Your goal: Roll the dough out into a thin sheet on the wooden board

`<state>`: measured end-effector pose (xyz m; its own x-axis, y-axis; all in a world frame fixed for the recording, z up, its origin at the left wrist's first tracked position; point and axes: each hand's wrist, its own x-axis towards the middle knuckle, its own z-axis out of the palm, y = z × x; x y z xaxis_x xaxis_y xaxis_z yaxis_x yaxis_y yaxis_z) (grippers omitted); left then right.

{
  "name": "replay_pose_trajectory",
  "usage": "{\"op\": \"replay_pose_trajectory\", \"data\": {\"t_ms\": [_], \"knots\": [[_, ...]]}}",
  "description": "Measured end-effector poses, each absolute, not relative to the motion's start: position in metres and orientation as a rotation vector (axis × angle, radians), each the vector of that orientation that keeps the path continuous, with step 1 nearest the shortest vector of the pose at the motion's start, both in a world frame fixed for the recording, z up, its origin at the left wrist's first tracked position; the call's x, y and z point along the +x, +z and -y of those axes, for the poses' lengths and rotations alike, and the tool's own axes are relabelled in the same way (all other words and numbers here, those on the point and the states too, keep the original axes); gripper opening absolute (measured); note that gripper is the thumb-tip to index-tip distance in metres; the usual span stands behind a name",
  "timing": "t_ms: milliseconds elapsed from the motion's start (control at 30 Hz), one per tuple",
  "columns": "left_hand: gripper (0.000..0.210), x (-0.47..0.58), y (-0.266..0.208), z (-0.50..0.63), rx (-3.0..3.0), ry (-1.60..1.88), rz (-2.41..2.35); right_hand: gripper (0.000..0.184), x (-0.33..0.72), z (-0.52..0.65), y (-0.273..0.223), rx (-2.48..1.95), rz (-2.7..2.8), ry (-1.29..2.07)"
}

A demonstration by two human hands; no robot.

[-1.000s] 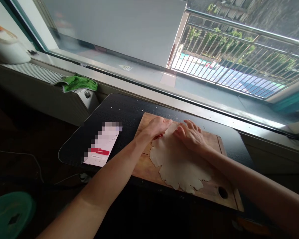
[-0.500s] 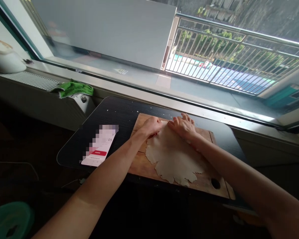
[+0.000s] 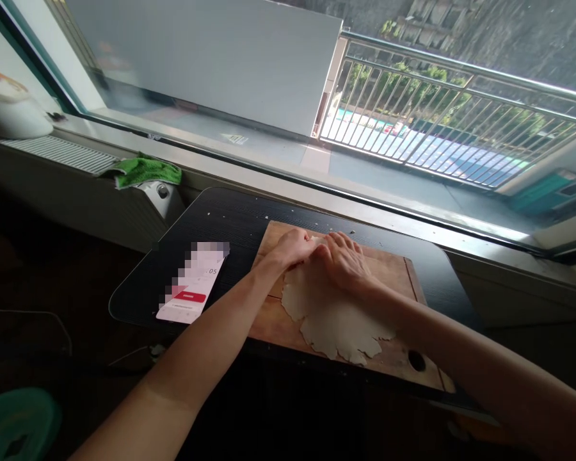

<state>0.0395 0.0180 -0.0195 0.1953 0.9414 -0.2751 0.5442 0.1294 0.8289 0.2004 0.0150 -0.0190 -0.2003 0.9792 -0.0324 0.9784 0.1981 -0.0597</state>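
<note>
The left hand (image 3: 292,248) lies curled on the far edge of the dough sheet (image 3: 333,310), fingers bent and gathered over that rim, though how tightly they pinch it cannot be told; the right hand (image 3: 344,262) sits just beside it, touching it at the fingertips, palm down with fingers loosely bent over the same far edge of the dough; both hands press on the dough together at the end away from the person. The dough sheet spreads from under the hands toward the person, thin and pale with a ragged, lobed near edge; it rests on a wooden cutting board (image 3: 398,275), which shows bare wood to the right of the right hand and has a round hole (image 3: 416,360) at its near right corner. The board lies on a dark mat (image 3: 230,218) that reaches out to the left of the left hand; on that mat, well left of the hands, lies a phone (image 3: 192,289) with a lit screen. Farther left and beyond, a green cloth (image 3: 146,171) is bunched on a radiator (image 3: 57,153) under the window.
</note>
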Motion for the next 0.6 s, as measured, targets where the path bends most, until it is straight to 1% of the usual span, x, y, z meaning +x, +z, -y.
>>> {"op": "replay_pose_trajectory", "data": {"t_ms": [133,200,300,333,467,533,600], "knots": [[0.027,0.039,-0.018,-0.018,1.6,0.568,-1.481,0.053,0.202,-0.02,-0.016,-2.191,2.235,0.049],[0.028,0.039,-0.018,-0.018,1.55,0.546,-1.488,0.053,0.202,-0.013,-0.017,-2.111,2.313,0.11],[0.027,0.039,-0.02,-0.017,1.476,0.537,-1.471,0.053,0.202,-0.002,-0.018,-1.865,2.504,0.145],[0.026,0.039,-0.02,-0.018,1.484,0.545,-1.471,0.053,0.204,-0.003,-0.018,-1.856,2.52,0.121],[0.022,0.04,-0.021,-0.019,1.588,0.561,-1.498,0.052,0.212,-0.017,-0.014,-2.066,2.4,0.002],[0.019,0.04,-0.02,-0.018,1.57,0.541,-1.511,0.053,0.216,-0.006,-0.015,-1.998,2.438,0.019],[0.018,0.041,-0.018,-0.017,1.548,0.52,-1.53,0.055,0.218,0.018,-0.018,-1.814,2.546,0.048]]}}
